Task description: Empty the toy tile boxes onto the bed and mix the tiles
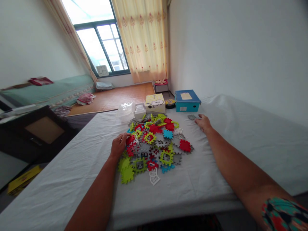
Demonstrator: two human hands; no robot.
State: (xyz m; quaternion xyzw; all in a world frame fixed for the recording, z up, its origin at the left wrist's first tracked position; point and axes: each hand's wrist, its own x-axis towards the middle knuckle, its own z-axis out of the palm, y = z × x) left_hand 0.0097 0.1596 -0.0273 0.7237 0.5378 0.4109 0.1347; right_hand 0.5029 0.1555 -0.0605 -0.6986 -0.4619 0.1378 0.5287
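A heap of interlocking plastic tiles [144, 147] with toothed edges, in red, grey, lime green and blue, lies on the cloth in front of me. At the heap's left side is my left hand [118, 145], its fingers stretched over the edge and the tips at a red tile [130, 140]. Further back on the right, my right hand [204, 123] rests low over the cloth, fingers apart, right beside a flat grey tile [191, 117]. Whether its fingertips touch that tile is too small to tell. White window-like lattice pieces [154, 177] lie at the heap's near edge.
Behind the heap stand a clear plastic container [126, 110], a yellow box [155, 103], a round black tin [170, 103] and a blue box [187, 101]. A white cloth [183, 195] covers the table. The wall is on the right; a dark cabinet [36, 134] stands left.
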